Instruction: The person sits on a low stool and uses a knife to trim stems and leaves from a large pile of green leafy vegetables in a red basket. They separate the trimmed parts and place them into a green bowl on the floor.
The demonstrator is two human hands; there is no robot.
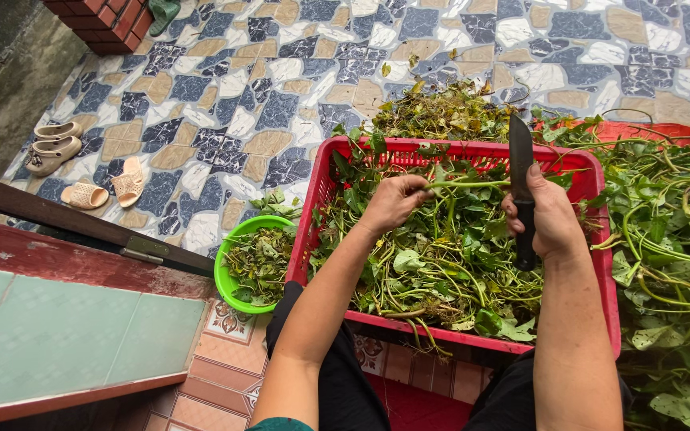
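Sitting over a red plastic crate [321,199] heaped with leafy green vine cuttings, a person works with both bare hands above its far half. Their left hand [393,201] is closed around one end of a long green stem [473,184], holding it level. Their right hand [553,219] grips the black handle of a dark knife [521,156], blade pointing up, its edge touching the stem. A green bowl [233,247] of trimmed leaves sits against the crate's left side. More loose vines [672,239] pile along the right edge. Sandals [85,194] lie well apart on the patterned tiles.
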